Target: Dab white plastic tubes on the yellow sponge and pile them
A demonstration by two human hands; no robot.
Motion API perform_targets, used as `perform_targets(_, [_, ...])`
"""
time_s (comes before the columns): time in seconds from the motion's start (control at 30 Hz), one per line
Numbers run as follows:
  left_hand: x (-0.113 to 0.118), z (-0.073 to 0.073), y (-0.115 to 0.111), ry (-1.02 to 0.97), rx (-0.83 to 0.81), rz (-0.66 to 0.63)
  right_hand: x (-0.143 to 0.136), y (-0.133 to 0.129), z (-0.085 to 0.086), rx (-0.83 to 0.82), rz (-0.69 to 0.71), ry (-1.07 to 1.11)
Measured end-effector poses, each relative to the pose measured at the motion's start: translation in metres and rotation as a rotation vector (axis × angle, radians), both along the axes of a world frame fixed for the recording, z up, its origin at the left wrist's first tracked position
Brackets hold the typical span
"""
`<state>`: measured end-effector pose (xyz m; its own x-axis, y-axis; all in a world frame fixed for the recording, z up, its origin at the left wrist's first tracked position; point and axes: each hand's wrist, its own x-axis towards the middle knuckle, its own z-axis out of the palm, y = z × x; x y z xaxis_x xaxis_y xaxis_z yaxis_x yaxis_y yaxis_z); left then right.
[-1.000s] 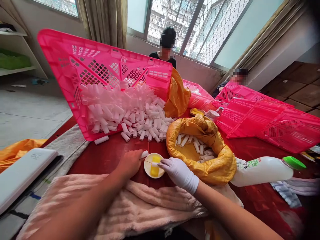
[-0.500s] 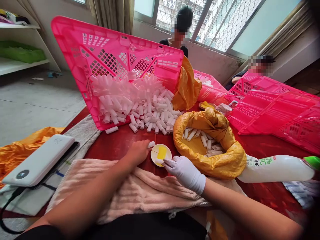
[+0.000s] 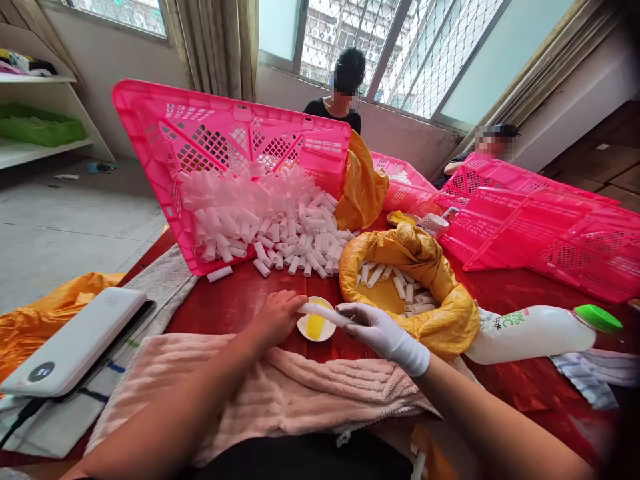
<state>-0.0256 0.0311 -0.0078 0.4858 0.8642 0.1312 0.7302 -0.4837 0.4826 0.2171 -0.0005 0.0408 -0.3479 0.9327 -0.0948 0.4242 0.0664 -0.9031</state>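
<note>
My left hand (image 3: 281, 317), bare, pinches one end of a white tube piece (image 3: 313, 309) above a small white dish (image 3: 328, 331) with yellow material (image 3: 315, 325) in it. My right hand (image 3: 375, 328), in a white glove, has its fingers closed on a white piece (image 3: 338, 318) that lines up end to end with the left one. Whether the two are joined cannot be told. Behind them many short white tubes (image 3: 295, 233) spill out of a tipped pink basket (image 3: 145, 143). Right of the dish, a yellow sack (image 3: 453, 320) with a rolled rim holds more tubes.
A bottle with a green cap (image 3: 540, 331) lies at the right. A pink towel (image 3: 300, 393) covers the near edge. On the left is a white power bank (image 3: 80, 340). More pink baskets (image 3: 530, 233) stand at the right; two people sit beyond.
My right hand has risen from the dish and now holds a white piece against the one in my left hand. The view has tilted up slightly.
</note>
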Motion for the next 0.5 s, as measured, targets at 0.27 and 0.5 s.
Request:
perform_targets(0.27, [0.004,-0.004,-0.002,-0.081,0.005,-0.042,0.001,0.003,0.029,-0.403,-0.070,0.090])
perform_targets(0.5, [0.016,-0.004,-0.010,0.128,0.081,-0.110,-0.009,0.010,0.029,-0.334,0.020,-0.115])
